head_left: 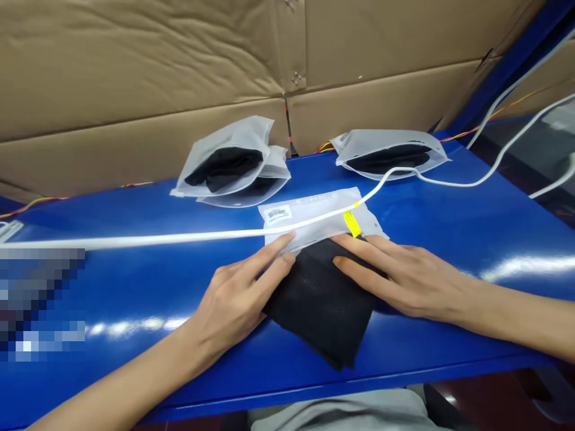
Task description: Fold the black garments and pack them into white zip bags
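Note:
A folded piece of black fabric [321, 293] with small perforations lies in front of me, its near corner pointing at the table's front edge. Its far end meets the mouth of a frosted plastic bag [314, 206] with a white barcode label; how much fabric is inside is hidden. My left hand [245, 284] has thumb and index finger closed at the bag's left edge beside the fabric. My right hand [399, 272] grips the fabric's right side, thumb on top and fingertips at the bag's mouth. A white cable [179, 238] with a yellow tag [351, 224] passes across the view over the bag.
Frosted bags with black fabric inside stand at the back left [229, 161] and back right [393, 154] of the blue table [148, 287]. Brown padded panels [144, 66] rise behind it. A blurred-out object [36, 293] sits at the left edge. White cables hang at right.

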Tool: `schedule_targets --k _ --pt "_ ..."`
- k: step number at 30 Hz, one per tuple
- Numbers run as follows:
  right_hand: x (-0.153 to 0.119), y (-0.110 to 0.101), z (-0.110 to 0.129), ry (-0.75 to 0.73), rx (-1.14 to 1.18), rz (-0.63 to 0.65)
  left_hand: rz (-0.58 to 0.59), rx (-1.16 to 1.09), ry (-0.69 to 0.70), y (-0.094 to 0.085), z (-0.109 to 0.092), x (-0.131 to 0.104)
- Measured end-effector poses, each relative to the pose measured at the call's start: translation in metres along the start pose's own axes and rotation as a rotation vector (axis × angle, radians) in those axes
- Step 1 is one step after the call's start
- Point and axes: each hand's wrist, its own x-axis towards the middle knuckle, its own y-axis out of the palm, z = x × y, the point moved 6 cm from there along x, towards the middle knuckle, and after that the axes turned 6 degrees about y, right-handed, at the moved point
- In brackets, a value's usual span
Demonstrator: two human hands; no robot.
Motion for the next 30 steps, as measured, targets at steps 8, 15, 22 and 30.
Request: schedule_targets --k 8,15,22,30 --pt "-0.003 0.006 -0.005 0.012 0.011 0.028 0.144 0.064 0.128 0.009 0.008 0.007" --pt "0.000 0.003 -0.007 0.132 -0.038 0.020 -0.034 0.208 0.282 -0.008 -0.012 0.015" --pt "-0.001 0.000 -0.011 0.184 -0.144 -0.002 -0.062 0.034 0.204 -0.012 -0.019 0.020" --pt "-0.003 0.009 -0.014 0.089 0.055 -0.033 -0.044 -0.027 0.112 -0.013 -0.013 0.020"
